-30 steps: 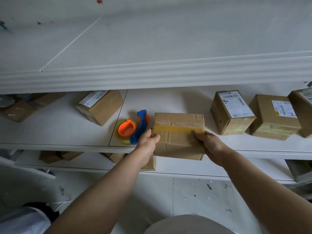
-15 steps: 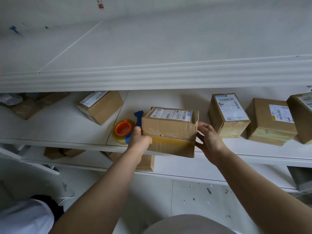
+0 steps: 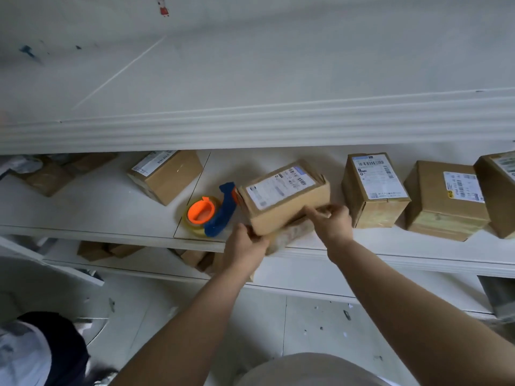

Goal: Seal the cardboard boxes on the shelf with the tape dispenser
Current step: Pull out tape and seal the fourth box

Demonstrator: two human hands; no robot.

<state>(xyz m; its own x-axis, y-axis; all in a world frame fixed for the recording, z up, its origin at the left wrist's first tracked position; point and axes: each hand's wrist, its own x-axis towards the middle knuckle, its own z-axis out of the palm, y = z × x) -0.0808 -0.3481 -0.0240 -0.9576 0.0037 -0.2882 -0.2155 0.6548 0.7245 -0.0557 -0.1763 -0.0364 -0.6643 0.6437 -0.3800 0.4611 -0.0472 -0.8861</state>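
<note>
The underside of the box (image 3: 287, 203) is blurred. Your left hand (image 3: 245, 245) covers its near corner, fingers curled round it. Your right hand (image 3: 333, 222) pinches its front edge.

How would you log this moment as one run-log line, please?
left hand: grips box corner | right hand: grips box front edge | box: label up, at shelf front | tape dispenser: on shelf beside box, unheld
</note>
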